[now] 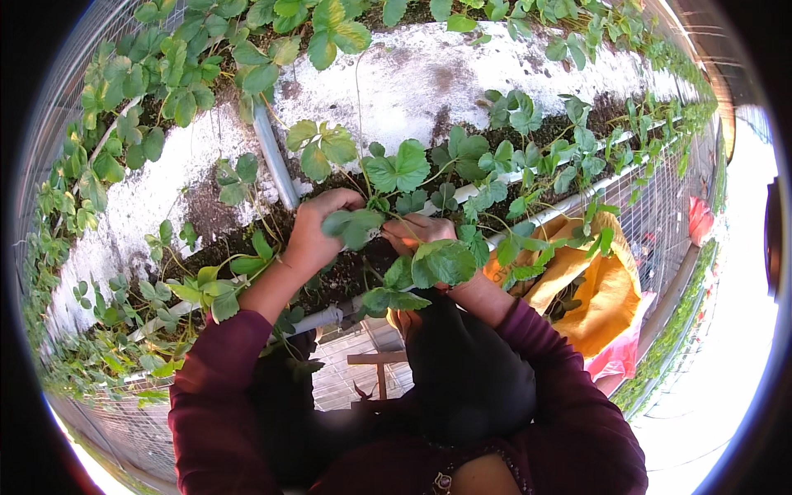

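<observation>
A strawberry plant (398, 167) with toothed green leaves grows from a trough of dark soil (345, 278) in front of me. My left hand (320, 221) is at the left of its base, fingers curled inward, and a leaf hides the fingertips. From the other side my right hand (419, 231) meets it, its fingers pinched together on the stems low at the crown. A broad leaf (444, 262) covers part of the right hand and wrist. The two hands are close together, just above the soil.
A white-coated slab (396, 78) runs behind the trough, with more strawberry plants (181, 66) beyond. A metal tube (274, 157) crosses it left of my hands. White pipe (318, 320) edges the trough. An orange-yellow bag (606, 301) hangs open at right beside wire mesh (652, 198).
</observation>
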The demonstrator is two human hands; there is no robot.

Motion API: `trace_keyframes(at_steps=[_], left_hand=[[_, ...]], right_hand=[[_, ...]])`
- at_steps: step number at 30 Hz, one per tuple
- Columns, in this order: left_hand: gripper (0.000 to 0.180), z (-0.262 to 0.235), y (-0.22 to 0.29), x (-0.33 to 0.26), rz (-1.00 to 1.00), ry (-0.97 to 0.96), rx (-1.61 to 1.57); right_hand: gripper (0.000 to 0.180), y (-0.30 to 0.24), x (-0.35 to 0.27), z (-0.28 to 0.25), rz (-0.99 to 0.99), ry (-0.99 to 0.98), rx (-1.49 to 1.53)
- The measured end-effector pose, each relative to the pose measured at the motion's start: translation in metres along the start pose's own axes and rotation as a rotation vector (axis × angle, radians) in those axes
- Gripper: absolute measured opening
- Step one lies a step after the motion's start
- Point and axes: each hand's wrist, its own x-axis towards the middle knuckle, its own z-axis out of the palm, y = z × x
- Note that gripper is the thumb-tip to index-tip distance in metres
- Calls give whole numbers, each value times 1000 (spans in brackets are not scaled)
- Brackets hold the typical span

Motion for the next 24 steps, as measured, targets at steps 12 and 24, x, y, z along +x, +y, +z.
trace_keyframes(at_steps=[12, 24], left_hand=[[25, -6, -1, 3, -47, -138, 21], [17, -7, -5, 8, -240, -158, -10]], right_hand=[[44, -4, 3, 16, 15, -60, -168], [39, 4, 4, 9, -99, -309, -122]])
